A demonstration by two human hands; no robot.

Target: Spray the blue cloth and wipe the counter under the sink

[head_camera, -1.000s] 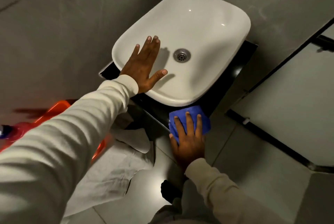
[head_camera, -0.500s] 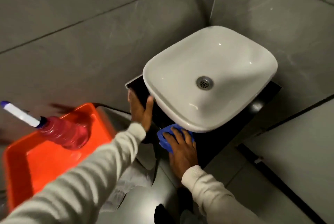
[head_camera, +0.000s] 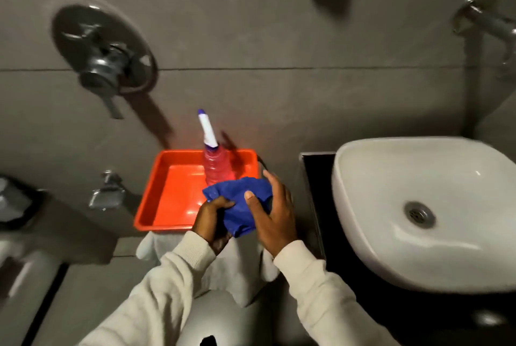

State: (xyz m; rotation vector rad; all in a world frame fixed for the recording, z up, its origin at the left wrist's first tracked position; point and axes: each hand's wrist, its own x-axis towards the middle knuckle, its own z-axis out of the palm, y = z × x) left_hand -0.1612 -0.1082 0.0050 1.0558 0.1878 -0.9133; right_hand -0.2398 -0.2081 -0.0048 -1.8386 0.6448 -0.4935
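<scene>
The blue cloth [head_camera: 240,207] is bunched up between both hands, held over the near right corner of an orange tray [head_camera: 167,192]. My left hand [head_camera: 212,220] grips its lower left part. My right hand [head_camera: 275,214] clasps its right side, thumb on top. A pink spray bottle [head_camera: 216,167] with a white and blue nozzle stands upright in the tray just behind the cloth. The white sink [head_camera: 418,206] sits on a black counter [head_camera: 315,178] to the right of my hands.
The tray rests on something draped in white fabric [head_camera: 243,273]. A round chrome valve [head_camera: 103,61] is on the grey wall at upper left, a chrome tap [head_camera: 485,22] at upper right. A small metal fitting [head_camera: 107,192] sticks out left of the tray.
The view has swung left from the sink to the tray. My right hand has lifted the cloth off the counter, and my left hand has left the counter edge and taken hold of the cloth.
</scene>
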